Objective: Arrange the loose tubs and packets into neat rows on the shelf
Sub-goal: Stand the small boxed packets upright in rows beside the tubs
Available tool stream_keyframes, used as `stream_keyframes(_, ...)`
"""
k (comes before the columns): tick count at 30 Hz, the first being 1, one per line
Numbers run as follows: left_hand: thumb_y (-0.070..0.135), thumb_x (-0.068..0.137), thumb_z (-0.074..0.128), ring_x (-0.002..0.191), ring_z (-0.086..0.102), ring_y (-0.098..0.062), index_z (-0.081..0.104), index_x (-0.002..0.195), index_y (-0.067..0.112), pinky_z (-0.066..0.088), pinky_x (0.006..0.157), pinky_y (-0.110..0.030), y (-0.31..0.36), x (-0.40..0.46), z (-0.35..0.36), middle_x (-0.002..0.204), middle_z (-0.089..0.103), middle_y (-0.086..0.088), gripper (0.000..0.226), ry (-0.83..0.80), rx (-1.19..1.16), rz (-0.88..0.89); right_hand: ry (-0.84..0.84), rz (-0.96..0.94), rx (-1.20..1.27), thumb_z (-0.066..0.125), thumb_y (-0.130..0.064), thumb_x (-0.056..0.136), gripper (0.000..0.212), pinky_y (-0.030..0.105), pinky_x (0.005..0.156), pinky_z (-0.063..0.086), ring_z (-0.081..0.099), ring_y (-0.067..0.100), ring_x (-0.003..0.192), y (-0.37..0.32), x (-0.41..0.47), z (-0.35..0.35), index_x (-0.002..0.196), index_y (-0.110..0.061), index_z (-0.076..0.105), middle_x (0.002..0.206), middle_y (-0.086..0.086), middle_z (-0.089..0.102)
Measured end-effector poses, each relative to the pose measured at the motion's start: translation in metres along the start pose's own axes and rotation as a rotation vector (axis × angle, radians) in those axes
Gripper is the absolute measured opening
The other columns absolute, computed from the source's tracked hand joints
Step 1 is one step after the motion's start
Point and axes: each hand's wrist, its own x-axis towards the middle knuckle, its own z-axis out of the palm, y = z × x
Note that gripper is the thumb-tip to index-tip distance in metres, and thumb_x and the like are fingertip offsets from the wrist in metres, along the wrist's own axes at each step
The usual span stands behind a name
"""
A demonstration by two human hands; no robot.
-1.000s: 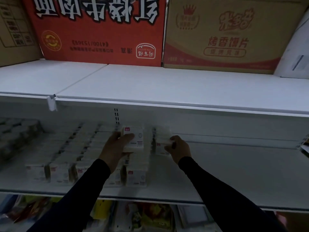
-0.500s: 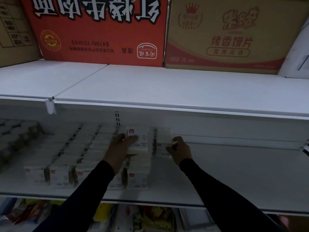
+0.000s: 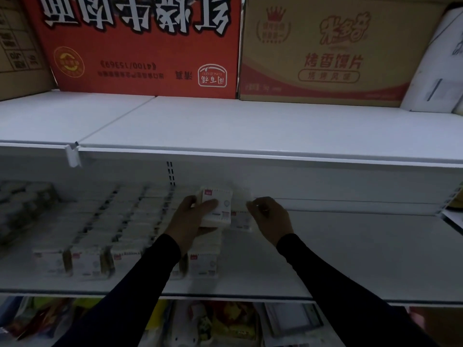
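head view: two arms in dark long sleeves reach forward onto a white metal shelf (image 3: 350, 259). the left hand (image 3: 190, 221) grips a small white rectangular packet with a red corner mark (image 3: 217, 206), thumb curled over its printed face and fingers behind, holding it raised above the rightmost row near the back of the shelf. the right hand (image 3: 270, 219) is just beside it, fingers curled onto a second white packet with red print (image 3: 240, 219) that stands on the shelf right of the held one; how firm the grip is cannot be told. to the left, rows of matching white packets (image 3: 125, 221) run from front edge to back, blurred. the right part of the shelf shows bare board. on the upper white shelf (image 3: 250, 126) stand an upside-down red cardboard carton with white lettering (image 3: 140, 43) and a tan cardboard carton with a red band (image 3: 333, 51), side by side. below the front edge, colourful packaged goods (image 3: 220, 324) show dimly.
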Motion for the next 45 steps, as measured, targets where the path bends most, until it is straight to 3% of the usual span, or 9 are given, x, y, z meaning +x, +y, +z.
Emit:
stream_keyframes(5,0.022,0.081,0.076,0.094,0.071,-0.024,0.062,0.121,0.014,0.059,0.07,-0.034,-0.005,-0.003,0.018,0.111,0.072,-0.006,0.044,-0.08,0.083,0.039,-0.292,0.08,0.318,0.058,-0.047,0.09,0.032,0.03,0.071,0.057,0.065,0.015,0.073,-0.027,-0.015,-0.004,0.082,-0.017,0.065,0.082,0.001,0.068)
stream_keyframes(12,0.023,0.091,0.065,0.087,0.071,-0.017,0.065,0.11,0.017,0.057,0.062,-0.029,-0.005,-0.006,0.024,0.103,0.073,-0.002,0.02,-0.04,0.065,0.083,-0.234,0.101,0.46,0.067,-0.027,0.089,0.017,0.025,0.065,0.051,0.065,0.014,0.071,-0.028,-0.013,-0.021,0.076,-0.015,0.068,0.077,-0.001,0.071)
stream_keyframes(15,0.02,0.096,0.059,0.101,0.065,-0.024,0.062,0.11,0.016,0.057,0.073,-0.035,-0.007,0.002,0.008,0.116,0.067,-0.007,0.015,0.036,0.085,0.075,-0.103,0.096,0.407,0.069,-0.024,0.087,0.018,0.028,0.069,0.056,0.067,0.017,0.074,-0.012,-0.007,-0.029,0.072,-0.015,0.064,0.082,0.004,0.072)
stream_keyframes(18,0.022,0.097,0.059,0.103,0.065,-0.025,0.064,0.104,0.02,0.055,0.077,-0.037,-0.006,0.004,-0.004,0.116,0.067,-0.006,0.01,0.095,0.11,0.09,0.001,0.107,0.212,0.077,-0.033,0.079,0.026,0.034,0.074,0.056,0.069,0.022,0.082,0.013,-0.002,-0.032,0.091,-0.014,0.064,0.089,0.004,0.072)
stream_keyframes(21,0.021,0.097,0.059,0.097,0.067,-0.024,0.064,0.104,0.019,0.055,0.076,-0.036,-0.006,0.004,-0.01,0.11,0.069,-0.004,0.009,0.128,0.106,0.109,-0.033,0.12,-0.005,0.077,-0.036,0.079,0.034,0.016,0.066,0.046,0.063,0.014,0.081,0.029,-0.008,-0.028,0.101,-0.016,0.06,0.09,-0.001,0.068)
stream_keyframes(24,0.019,0.097,0.057,0.093,0.066,-0.022,0.063,0.104,0.018,0.054,0.072,-0.033,-0.005,0.002,-0.012,0.106,0.068,-0.003,0.009,0.135,0.098,0.115,-0.106,0.105,-0.031,0.075,-0.031,0.081,0.026,0.006,0.055,0.04,0.061,0.003,0.072,0.038,-0.014,-0.016,0.091,-0.016,0.057,0.086,-0.001,0.063)
stream_keyframes(32,0.017,0.098,0.055,0.09,0.065,-0.019,0.062,0.098,0.02,0.053,0.068,-0.03,-0.003,-0.002,-0.013,0.102,0.068,-0.001,0.008,0.137,0.091,0.114,-0.118,0.121,-0.056,0.077,-0.028,0.08,0.028,0.025,0.069,0.046,0.064,0.024,0.082,0.046,0.0,0.014,0.095,-0.009,0.062,0.088,0.006,0.064)
stream_keyframes(39,0.018,0.098,0.056,0.094,0.066,-0.022,0.064,0.098,0.021,0.053,0.07,-0.031,-0.004,0.0,-0.015,0.106,0.068,-0.003,0.008,0.132,0.107,0.105,-0.077,0.174,-0.091,0.078,-0.029,0.077,0.035,0.029,0.077,0.05,0.064,0.024,0.089,0.051,0.011,0.025,0.102,-0.009,0.063,0.095,0.008,0.068)
stream_keyframes(45,0.019,0.097,0.057,0.093,0.067,-0.023,0.064,0.102,0.018,0.053,0.069,-0.032,-0.006,0.002,-0.015,0.108,0.069,-0.006,0.008,0.114,0.118,0.084,-0.053,0.162,-0.196,0.079,-0.039,0.074,0.048,0.022,0.071,0.037,0.057,0.021,0.087,0.046,0.011,0.02,0.108,-0.011,0.059,0.097,0.004,0.059)
